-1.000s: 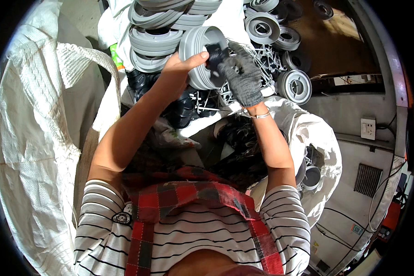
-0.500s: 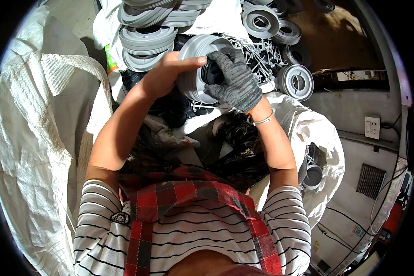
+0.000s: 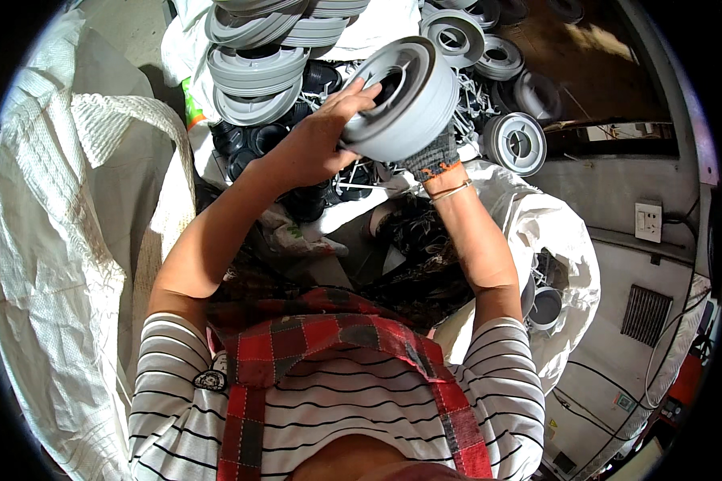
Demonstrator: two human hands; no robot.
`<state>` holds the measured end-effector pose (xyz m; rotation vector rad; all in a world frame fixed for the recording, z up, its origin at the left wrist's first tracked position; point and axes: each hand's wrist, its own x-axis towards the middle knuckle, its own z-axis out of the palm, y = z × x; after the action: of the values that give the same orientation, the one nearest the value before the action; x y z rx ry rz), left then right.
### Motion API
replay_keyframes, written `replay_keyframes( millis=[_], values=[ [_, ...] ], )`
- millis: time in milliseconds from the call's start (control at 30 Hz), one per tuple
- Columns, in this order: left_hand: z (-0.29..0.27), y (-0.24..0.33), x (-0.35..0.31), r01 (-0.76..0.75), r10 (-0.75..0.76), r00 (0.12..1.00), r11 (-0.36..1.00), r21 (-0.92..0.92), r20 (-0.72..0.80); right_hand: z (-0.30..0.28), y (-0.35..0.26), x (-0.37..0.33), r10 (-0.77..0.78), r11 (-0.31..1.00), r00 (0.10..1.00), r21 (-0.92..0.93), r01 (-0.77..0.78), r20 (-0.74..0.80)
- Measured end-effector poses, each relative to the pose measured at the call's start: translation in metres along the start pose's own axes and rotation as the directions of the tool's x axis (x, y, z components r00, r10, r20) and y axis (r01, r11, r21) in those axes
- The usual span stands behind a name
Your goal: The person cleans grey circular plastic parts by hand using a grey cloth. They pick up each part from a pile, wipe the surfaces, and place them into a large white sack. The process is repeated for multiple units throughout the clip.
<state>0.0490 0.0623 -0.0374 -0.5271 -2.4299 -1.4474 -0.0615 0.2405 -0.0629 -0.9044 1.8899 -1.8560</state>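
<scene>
A round grey plastic piece with a ribbed side and an open centre (image 3: 437, 108) is held tilted before me, its ringed face toward the upper left. My bare left hand (image 3: 325, 136) grips its left edge, fingers over the rim and thumb beneath. Against its lower right side is my right hand (image 3: 435, 159) in a dark grey knitted glove; the piece hides its fingers. Black round plastic parts (image 3: 269, 138) and thin white plastic pieces (image 3: 353, 183) lie below and behind.
Stacked grey rings (image 3: 257, 76) stand at the far left, with more grey rings (image 3: 515, 144) at the right. A large white woven sack (image 3: 64, 256) fills the left side. Another white sack (image 3: 573, 264) holds a grey cup-shaped part (image 3: 545, 306). A wall socket (image 3: 648, 222) is at right.
The grey piece has turned over and moved right, its ringed face now showing. My gloved right hand has gone from its centre to behind it. My left hand has shifted slightly right and down.
</scene>
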Motion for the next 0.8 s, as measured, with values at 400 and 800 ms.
replay_keyframes(
  millis=[400,800],
  values=[
    [0.002,0.019,-0.004,-0.021,0.014,0.997,0.997,0.079,0.078,-0.016,0.028,0.002,0.131,0.988,0.991,0.073,-0.133,0.033],
    [-0.003,-0.020,-0.028,0.096,-0.285,0.875,0.894,0.438,0.391,-0.234,0.113,-0.032,0.013,-0.049,0.614,-0.614,-0.788,-0.789]
  ],
)
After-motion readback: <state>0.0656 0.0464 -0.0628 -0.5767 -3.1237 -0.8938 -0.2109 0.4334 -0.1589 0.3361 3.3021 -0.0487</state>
